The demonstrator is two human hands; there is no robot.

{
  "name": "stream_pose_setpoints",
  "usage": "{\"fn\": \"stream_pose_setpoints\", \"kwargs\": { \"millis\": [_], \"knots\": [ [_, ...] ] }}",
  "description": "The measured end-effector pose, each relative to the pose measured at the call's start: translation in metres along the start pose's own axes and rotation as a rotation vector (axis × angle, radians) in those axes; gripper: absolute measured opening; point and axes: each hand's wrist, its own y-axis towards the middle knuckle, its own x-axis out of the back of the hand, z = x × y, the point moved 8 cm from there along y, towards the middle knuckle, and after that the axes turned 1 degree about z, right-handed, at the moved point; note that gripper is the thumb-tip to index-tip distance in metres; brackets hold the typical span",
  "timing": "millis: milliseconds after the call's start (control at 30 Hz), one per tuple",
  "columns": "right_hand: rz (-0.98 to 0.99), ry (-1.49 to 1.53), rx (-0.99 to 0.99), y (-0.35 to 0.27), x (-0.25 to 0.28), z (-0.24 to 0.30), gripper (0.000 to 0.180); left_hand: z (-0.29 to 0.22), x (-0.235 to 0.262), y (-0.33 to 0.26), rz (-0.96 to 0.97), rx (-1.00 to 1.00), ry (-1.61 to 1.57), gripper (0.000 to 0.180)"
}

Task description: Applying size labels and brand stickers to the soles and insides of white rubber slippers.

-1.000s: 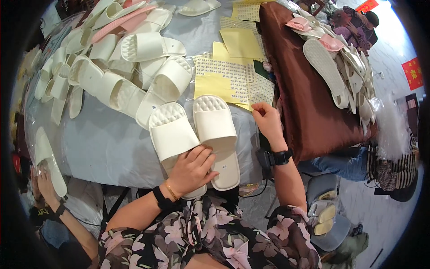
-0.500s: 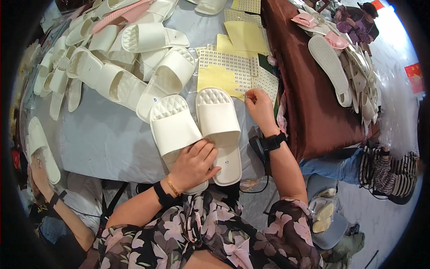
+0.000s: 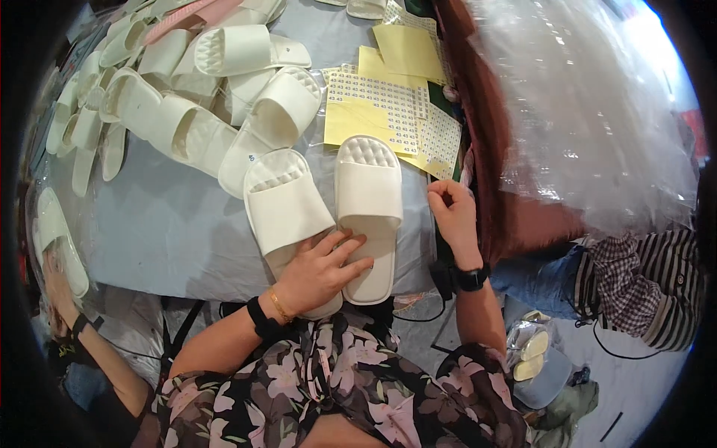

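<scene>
A pair of white slide slippers lies side by side at the table's near edge, toes pointing away: the left slipper tilted, the right slipper nearly straight. My left hand lies open across them, its palm over the left slipper's heel and its spread fingers reaching onto the right one's footbed. To their right, my right hand is held with thumb and forefinger pinched together; whatever is between them is too small to make out. Just beyond it are yellow-backed sticker sheets with rows of small printed labels.
A heap of white slippers covers the far left of the grey-covered table. Clear plastic bags hang over the brown surface at right, beside a person in stripes. Another person's hand touches a bagged slipper at far left.
My right hand has drawn away from the sticker sheets, rightward and nearer. My left fingers have shifted onto the right slipper, covering its footbed label. Clear plastic has swung over the slippers at right.
</scene>
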Motion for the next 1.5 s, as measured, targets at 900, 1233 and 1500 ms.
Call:
{"fn": "stream_pose_setpoints", "kwargs": {
  "millis": [900,1233,1500],
  "knots": [
    [-0.102,1.295,0.049,-0.044,0.054,0.05,0.058,-0.066,0.201,0.021,-0.472,-0.266,-0.244,0.023],
    [-0.416,1.267,-0.165,-0.009,0.059,0.045,0.064,-0.074,0.275,0.174,-0.455,-0.28,-0.364,0.038],
    [-0.297,1.14,-0.162,0.002,0.038,0.036,0.064,-0.073,0.192,0.211,-0.051,0.044,-0.153,0.1]
  ]
}}
